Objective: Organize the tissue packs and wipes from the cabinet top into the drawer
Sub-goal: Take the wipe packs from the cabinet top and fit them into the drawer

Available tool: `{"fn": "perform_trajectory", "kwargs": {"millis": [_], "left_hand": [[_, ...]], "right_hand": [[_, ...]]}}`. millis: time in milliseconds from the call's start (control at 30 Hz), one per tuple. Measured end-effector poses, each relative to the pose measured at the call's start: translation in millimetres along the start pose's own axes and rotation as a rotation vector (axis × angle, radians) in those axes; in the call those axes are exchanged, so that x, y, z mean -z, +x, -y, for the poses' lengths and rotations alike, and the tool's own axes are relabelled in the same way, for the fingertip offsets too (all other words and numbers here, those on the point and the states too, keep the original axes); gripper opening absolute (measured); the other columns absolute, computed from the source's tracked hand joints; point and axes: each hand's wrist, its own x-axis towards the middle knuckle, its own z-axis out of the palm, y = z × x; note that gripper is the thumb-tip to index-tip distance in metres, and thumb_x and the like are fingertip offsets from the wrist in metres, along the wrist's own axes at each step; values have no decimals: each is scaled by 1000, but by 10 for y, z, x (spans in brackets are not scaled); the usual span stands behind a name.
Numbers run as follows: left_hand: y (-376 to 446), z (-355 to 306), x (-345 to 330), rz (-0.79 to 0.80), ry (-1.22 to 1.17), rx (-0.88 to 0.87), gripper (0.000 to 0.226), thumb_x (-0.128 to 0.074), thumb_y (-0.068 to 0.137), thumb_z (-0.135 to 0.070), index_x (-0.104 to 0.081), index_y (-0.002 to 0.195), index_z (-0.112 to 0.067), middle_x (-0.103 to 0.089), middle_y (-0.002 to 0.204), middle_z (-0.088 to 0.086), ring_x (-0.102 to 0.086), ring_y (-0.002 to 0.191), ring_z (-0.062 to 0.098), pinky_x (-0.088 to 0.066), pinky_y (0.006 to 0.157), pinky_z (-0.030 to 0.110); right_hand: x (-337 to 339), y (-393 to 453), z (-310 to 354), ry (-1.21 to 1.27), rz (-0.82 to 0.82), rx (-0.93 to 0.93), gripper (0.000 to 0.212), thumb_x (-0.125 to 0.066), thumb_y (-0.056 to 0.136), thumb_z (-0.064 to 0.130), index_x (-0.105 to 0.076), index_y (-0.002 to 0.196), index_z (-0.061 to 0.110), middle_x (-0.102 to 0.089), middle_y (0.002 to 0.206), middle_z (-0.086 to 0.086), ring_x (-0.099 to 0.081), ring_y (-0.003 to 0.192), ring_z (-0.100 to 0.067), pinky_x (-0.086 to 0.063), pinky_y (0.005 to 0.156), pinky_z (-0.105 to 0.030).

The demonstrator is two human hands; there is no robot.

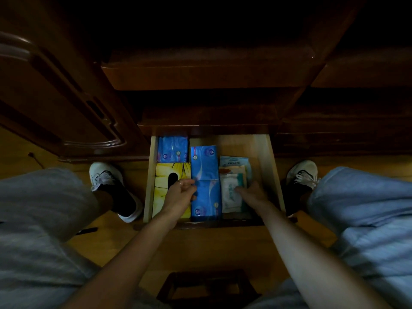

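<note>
- While the drawer (pixel 266 152) stands pulled out from the dark wooden cabinet (pixel 207 74), both hands reach into it.
- Left hand (pixel 179 192): lies over the yellow tissue box (pixel 165 172), fingers curled, fingertips touching the left edge of the near blue tissue pack (pixel 206 199); whether they pinch it cannot be told.
- Right hand (pixel 254 192): fingers rest on the white wipes pack (pixel 229 195); the grip is hidden.
- A second blue pack (pixel 204 161) lies end to end behind the near one; a third (pixel 172 149) sits at the back left corner.
- Further wipes packets (pixel 234 162) lie behind the white pack.
- White shoes (pixel 104 175) flank the drawer on the floor.
</note>
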Motion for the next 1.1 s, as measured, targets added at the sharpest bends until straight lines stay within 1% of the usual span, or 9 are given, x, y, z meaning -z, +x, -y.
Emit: {"fn": "perform_trajectory", "kwargs": {"millis": [100, 233, 400, 567, 667, 833, 900, 1000, 1100], "left_hand": [[6, 20, 16, -4, -7, 9, 12, -57, 100, -15, -61, 110, -20, -67, 104, 4, -66, 84, 14, -54, 71, 23], [20, 45, 1, -1, -10, 1, 13, -57, 100, -16, -61, 112, -20, -67, 103, 5, -65, 82, 13, -52, 67, 21], [45, 69, -33, 12, 7, -7, 15, -57, 100, -17, -61, 114, -20, -68, 97, 2, -65, 76, 10, -52, 65, 20], [58, 71, -45, 9, -15, -1, 14, -57, 100, -15, -62, 112, -21, -67, 92, 2, -64, 74, 12, -54, 68, 21], [47, 61, -58, 23, -12, -2, 16, -56, 100, -15, -61, 114, -21, -68, 92, 3, -64, 77, 12, -55, 71, 23], [-8, 18, -15, 13, -28, -5, 16, -55, 101, -13, -60, 116, -16, -67, 95, 3, -63, 76, 12, -54, 64, 18], [-12, 15, 0, 5, -35, 17, 17, -54, 101, -11, -60, 117, -12, -66, 98, 6, -62, 76, 13, -54, 66, 21], [12, 49, 32, -36, -36, 25, 12, -54, 101, -10, -61, 110, -13, -66, 98, 5, -63, 74, 12, -54, 57, 14], [91, 123, 51, -64, 75, -5, 8, -57, 100, -17, -62, 105, -21, -67, 107, 2, -67, 95, 15, -52, 65, 14]], "right_hand": [[-7, 28, -32, 53, -10, -53, 71, -77, 86, 33, -47, 147, 10, -55, 142, -13, -55, 129, -33, -49, 104, -42], [-42, -17, -37, 28, 211, -54, 35, -73, 92, 17, -59, 123, 14, -64, 132, -11, -61, 105, -22, -50, 93, -36], [-37, -72, -25, 3, 257, 5, 60, -71, 93, 12, -44, 146, 14, -59, 140, -10, -56, 127, -25, -46, 97, -32], [-10, -45, -84, 44, 252, 17, 55, -73, 91, 8, -51, 140, 14, -62, 137, -10, -61, 122, -26, -51, 97, -37], [-48, -5, -32, 110, 203, -12, 61, -76, 90, 22, -48, 144, 15, -60, 140, -10, -61, 116, -24, -51, 95, -37], [-77, 130, 136, 17, 4, 50, 92, -79, 84, 41, -28, 155, 16, -49, 149, -13, -51, 134, -35, -45, 108, -50], [-26, 217, 223, 116, 48, 67, 83, -83, 81, 37, -39, 149, 16, -60, 136, -12, -62, 120, -30, -53, 98, -47], [24, 263, 367, 190, 83, -2, 55, -87, 73, 43, -68, 115, 13, -76, 90, -3, -72, 75, -18, -52, 61, -28], [-48, 267, 344, 177, 92, -8, 41, -87, 73, 44, -70, 97, 16, -75, 71, 2, -71, 61, -14, -49, 50, -22]]}}
